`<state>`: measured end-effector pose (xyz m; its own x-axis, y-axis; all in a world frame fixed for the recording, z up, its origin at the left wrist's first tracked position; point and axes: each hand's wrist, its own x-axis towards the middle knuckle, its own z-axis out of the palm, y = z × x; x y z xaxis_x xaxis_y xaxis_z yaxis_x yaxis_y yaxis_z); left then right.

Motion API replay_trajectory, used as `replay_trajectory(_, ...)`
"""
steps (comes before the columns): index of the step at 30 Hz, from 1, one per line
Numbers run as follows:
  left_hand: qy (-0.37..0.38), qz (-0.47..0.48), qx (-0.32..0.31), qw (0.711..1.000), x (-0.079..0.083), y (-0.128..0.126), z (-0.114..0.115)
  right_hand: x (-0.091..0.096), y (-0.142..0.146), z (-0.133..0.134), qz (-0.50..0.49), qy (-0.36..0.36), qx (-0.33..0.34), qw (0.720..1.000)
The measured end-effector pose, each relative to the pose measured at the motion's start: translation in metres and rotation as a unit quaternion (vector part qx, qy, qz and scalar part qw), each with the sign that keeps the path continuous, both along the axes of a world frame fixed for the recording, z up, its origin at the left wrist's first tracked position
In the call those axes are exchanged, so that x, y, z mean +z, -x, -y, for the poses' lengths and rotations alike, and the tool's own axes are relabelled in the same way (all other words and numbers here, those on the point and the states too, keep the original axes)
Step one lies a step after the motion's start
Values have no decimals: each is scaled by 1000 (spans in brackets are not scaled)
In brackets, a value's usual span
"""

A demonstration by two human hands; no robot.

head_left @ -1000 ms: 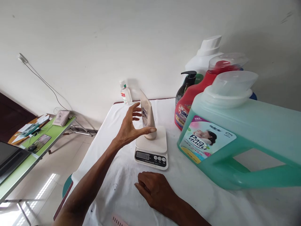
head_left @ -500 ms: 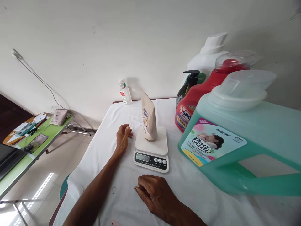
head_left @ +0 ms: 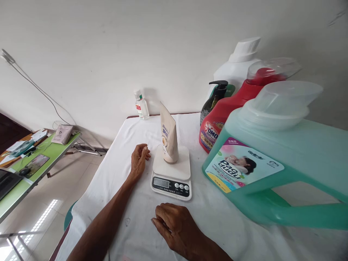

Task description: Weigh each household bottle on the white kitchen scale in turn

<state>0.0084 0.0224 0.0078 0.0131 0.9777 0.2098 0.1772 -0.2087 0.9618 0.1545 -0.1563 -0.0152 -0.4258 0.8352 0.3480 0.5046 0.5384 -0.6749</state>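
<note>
A beige squeeze tube (head_left: 169,136) stands upright on its cap on the white kitchen scale (head_left: 172,170), slightly twisted at its top. The scale's small display faces me, but its digits are too faint to read. To the left of the scale, my left hand (head_left: 139,159) lies on the cloth with its fingers curled loosely together and nothing in them. In front of the scale rests my right hand (head_left: 174,224), curled into a loose fist with nothing seen in it. Neither hand touches the tube or the scale.
A large green detergent jug (head_left: 244,163) fills the right side, beside a red OMO bottle (head_left: 214,125), a black pump bottle (head_left: 214,101) and a white jug (head_left: 236,69). By the wall stands a small clear bottle (head_left: 141,107). A green table (head_left: 61,148) is at left.
The whole view has shifted slightly, so things sit a little further left. Both hands, the tube and the scale keep their places relative to one another.
</note>
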Motion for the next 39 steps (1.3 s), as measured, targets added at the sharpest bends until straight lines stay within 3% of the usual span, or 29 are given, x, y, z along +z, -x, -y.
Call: replay_trajectory(39, 20, -47, -12, 999, -3, 2, -4, 2, 1, -1, -8, -45, -1, 999)
